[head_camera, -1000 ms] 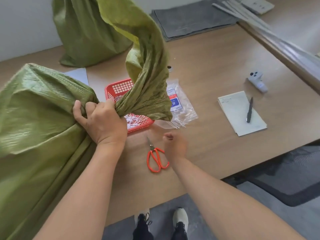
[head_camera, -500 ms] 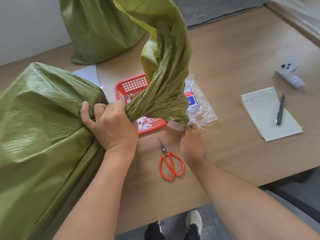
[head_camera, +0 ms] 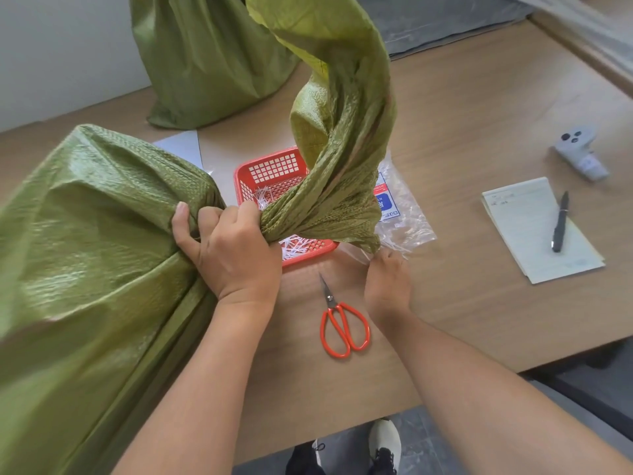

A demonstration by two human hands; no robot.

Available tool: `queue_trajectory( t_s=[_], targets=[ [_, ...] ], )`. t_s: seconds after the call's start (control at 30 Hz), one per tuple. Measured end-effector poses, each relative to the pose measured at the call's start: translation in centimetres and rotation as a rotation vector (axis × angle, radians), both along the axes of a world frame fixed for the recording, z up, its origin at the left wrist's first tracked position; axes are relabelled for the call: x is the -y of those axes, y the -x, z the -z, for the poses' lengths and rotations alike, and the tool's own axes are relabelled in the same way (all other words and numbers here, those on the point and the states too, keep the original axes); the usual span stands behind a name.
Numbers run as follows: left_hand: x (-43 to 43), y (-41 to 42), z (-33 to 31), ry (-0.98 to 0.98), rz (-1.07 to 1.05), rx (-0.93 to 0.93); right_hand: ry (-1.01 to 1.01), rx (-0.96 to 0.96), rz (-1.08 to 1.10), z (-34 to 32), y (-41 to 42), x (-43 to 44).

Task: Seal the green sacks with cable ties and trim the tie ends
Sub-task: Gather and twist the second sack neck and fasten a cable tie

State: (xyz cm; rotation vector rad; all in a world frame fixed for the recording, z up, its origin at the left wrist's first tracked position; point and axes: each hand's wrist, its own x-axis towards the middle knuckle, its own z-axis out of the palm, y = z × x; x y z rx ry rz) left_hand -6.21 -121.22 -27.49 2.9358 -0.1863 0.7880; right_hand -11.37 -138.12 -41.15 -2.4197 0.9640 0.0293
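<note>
A large filled green sack [head_camera: 85, 252] lies on the table at the left. Its long twisted neck [head_camera: 342, 159] rises and curls over the middle. My left hand [head_camera: 229, 248] grips the neck at its base, fingers wrapped tightly round the gathered fabric. My right hand [head_camera: 387, 282] is at the mouth of a clear plastic bag of white cable ties [head_camera: 404, 214], fingers curled and pinching the tie ends that stick out; the fingertips are hidden. Orange-handled scissors [head_camera: 342, 323] lie shut on the table between my hands. A second green sack [head_camera: 205, 63] stands at the back.
A red mesh basket [head_camera: 270, 166] with cut white tie ends sits under the twisted neck. To the right lie a notepad [head_camera: 534, 241] with a pen [head_camera: 560, 221] and a grey controller [head_camera: 579, 149]. A grey mat [head_camera: 445, 22] lies far back. The table's front edge is near my feet.
My right hand moved up from beside the scissors to the mouth of the cable tie bag and stays there. My left hand keeps its grip on the sack's neck.
</note>
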Motion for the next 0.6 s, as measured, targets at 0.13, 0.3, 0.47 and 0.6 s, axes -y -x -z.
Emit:
queue_trajectory(
  t_s=[0.13,0.3,0.47,0.6],
  targets=[
    [-0.1,0.1,0.0,0.017,0.019,0.000,0.144,-0.099,-0.113,0.1,0.7,-1.0],
    [-0.6,0.1,-0.3,0.033,0.019,-0.043,0.215,-0.181,-0.195,-0.9,1.9,-2.2],
    [-0.4,1.0,-1.1,0.058,0.009,-0.147,0.174,-0.225,-0.293,-5.5,3.0,-2.6],
    [-0.9,2.0,-2.1,0.047,-0.008,-0.164,0.099,-0.183,-0.296,-9.8,3.3,-3.1]
  ],
)
